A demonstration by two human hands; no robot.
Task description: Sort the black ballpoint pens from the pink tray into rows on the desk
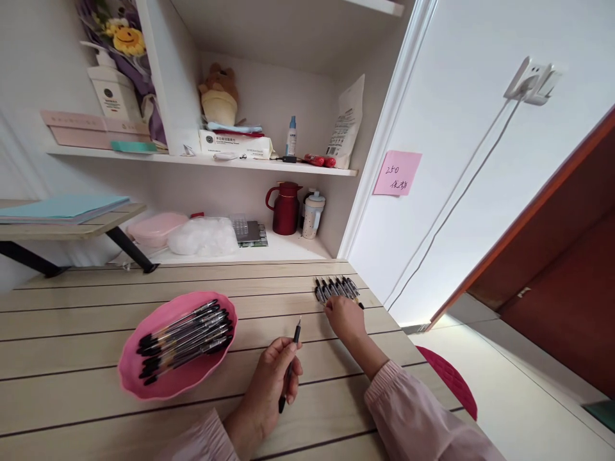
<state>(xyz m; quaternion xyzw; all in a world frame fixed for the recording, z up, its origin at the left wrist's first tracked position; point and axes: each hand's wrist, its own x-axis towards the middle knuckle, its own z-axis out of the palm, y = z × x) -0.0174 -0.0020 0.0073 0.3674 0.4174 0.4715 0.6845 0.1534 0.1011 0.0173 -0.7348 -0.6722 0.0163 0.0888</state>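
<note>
My left hand (271,378) is closed around a slim black pen (297,333). The pen is uncapped, its bare point tilted up and away from me. Further forward on the right, my right hand (344,318) is curled at the near side of a row of short black-and-clear pieces (336,288) that look like pen caps. Its fingertips are mostly hidden, so what they pinch does not show. To the left of both hands stands a pink scalloped bowl (125,378), holding several black-capped clear pens (187,336) laid side by side.
Behind the slatted wooden tabletop (72,397) is a white shelf unit (288,164) with a red jug (286,211), a speckled cup (313,214) and a white plastic bag (204,237). A small raised stand (91,221) bears blue papers at left. A red round seat (449,378) shows beyond the right edge.
</note>
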